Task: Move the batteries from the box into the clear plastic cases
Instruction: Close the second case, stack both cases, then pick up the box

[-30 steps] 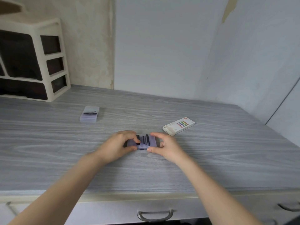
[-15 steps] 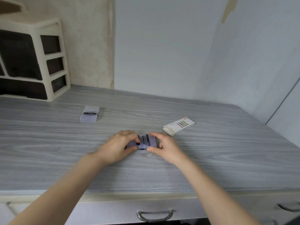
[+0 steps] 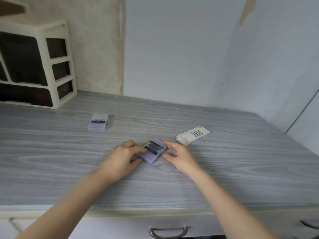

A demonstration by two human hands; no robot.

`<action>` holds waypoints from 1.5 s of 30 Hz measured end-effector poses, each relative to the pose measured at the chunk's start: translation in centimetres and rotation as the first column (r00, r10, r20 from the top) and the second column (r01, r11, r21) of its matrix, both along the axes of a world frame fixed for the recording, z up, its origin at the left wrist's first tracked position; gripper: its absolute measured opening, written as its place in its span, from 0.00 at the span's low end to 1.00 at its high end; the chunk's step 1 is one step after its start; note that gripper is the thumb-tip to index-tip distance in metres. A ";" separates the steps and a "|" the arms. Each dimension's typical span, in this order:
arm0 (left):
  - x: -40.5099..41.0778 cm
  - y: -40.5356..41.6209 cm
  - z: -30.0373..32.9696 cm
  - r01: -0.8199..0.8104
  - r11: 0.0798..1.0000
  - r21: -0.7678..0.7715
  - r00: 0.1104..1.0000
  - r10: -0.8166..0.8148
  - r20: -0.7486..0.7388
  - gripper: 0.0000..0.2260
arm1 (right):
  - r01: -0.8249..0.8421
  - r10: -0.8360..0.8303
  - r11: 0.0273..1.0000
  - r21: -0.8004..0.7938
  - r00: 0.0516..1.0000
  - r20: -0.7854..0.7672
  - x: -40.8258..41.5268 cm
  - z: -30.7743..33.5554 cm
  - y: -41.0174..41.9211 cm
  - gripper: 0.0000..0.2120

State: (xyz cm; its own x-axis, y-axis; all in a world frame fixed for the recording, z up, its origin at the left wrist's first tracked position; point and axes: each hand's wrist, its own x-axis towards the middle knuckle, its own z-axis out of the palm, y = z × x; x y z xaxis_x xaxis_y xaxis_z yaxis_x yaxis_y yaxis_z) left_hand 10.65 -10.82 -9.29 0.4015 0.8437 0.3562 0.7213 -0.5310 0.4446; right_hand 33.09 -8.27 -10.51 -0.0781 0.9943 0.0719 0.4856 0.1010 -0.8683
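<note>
Grey wood-grain desktop [image 3: 51, 169] carries all task items. Nearest, the left hand [image 3: 120, 157] grips the near clear case [image 3: 152, 150], fingers curled over its left edge and top. This case's long axis runs diagonally, near-left to far-right. The right hand [image 3: 177, 156] sits just beside its right edge, fingers loosely spread, holding nothing; contact cannot be confirmed. Farther right lies the battery box [image 3: 193, 135], end flap open, nearer the right hand. A second clear case [image 3: 97, 121] rests far left.

Translucent plastic case [image 3: 152, 151], cardboard box [image 3: 193, 135], matt wood-grain desk [image 3: 224, 163].
</note>
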 end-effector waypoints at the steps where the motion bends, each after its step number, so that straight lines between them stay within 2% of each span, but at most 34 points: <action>1: 0.2 -0.1 0.1 -0.007 1.000 0.029 1.000 0.008 -0.003 0.14 | 0.000 0.000 1.000 0.010 1.000 0.012 0.0 -0.1 0.2 0.24; 6: 1.2 0.1 0.8 -0.012 0.993 0.115 0.997 0.021 -0.075 0.14 | -0.019 0.007 0.998 0.061 0.983 0.184 -0.7 0.0 1.2 0.24; 11: 1.9 0.4 0.9 0.068 0.983 0.169 0.980 -0.034 -0.196 0.17 | 0.017 -0.016 1.000 -0.007 0.994 0.112 -1.9 1.6 1.8 0.21; 12: 2.0 0.5 0.9 0.073 0.979 0.189 0.976 -0.031 -0.217 0.16 | 0.019 -0.017 1.000 -0.014 0.993 0.117 -2.2 1.8 1.9 0.20; 15: 2.2 0.9 1.3 0.029 0.993 0.118 0.976 -0.003 -0.217 0.18 | -0.006 0.010 1.000 -0.030 0.989 0.145 -3.2 2.6 2.4 0.18; 18: 2.0 1.4 1.3 0.048 0.980 0.192 0.962 0.006 -0.271 0.17 | -0.031 0.039 0.998 -0.049 0.985 0.168 -3.9 3.4 3.1 0.18; 21: 1.2 2.6 1.1 -0.057 0.977 0.205 0.924 0.129 -0.360 0.19 | -0.043 0.052 0.998 -0.056 0.982 0.182 -4.3 4.2 4.3 0.18; 24: 1.0 3.6 1.3 -0.114 0.985 0.131 0.917 0.155 -0.367 0.15 | -0.052 0.064 0.997 -0.065 0.979 0.192 -4.5 4.9 5.5 0.17; 28: 0.3 6.1 2.1 -0.228 0.965 0.129 0.811 0.262 -0.524 0.15 | -0.046 0.059 0.997 -0.066 0.977 0.206 -4.9 5.0 7.0 0.16; 32: -1.2 7.9 3.1 -0.293 0.943 0.155 0.729 0.325 -0.602 0.16 | -0.053 0.083 0.991 -0.125 0.964 0.253 -5.5 4.4 8.0 0.16; 36: -3.1 9.7 2.3 -0.295 0.938 0.183 0.724 0.345 -0.598 0.19 | -0.086 0.139 0.983 -0.164 0.929 0.342 -6.3 3.7 8.3 0.17; 40: -4.0 10.0 1.7 -0.350 0.927 0.134 0.746 0.362 -0.559 0.28 | -0.094 0.137 0.988 -0.126 0.907 0.397 -6.3 3.5 8.5 0.14; 45: -4.6 10.2 0.8 -0.383 0.922 0.054 0.798 0.360 -0.483 0.32 | -0.095 0.141 0.986 -0.137 0.915 0.377 -6.0 3.1 9.0 0.13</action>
State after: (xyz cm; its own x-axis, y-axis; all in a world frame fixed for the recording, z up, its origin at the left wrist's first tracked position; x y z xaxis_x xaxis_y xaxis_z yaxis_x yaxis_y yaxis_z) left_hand 6.02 -0.60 -8.45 0.1632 0.9730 0.1632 0.9858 -0.1673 0.0112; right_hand 27.08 0.74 -7.44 -0.1942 0.9759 -0.0998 0.7745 0.0901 -0.6261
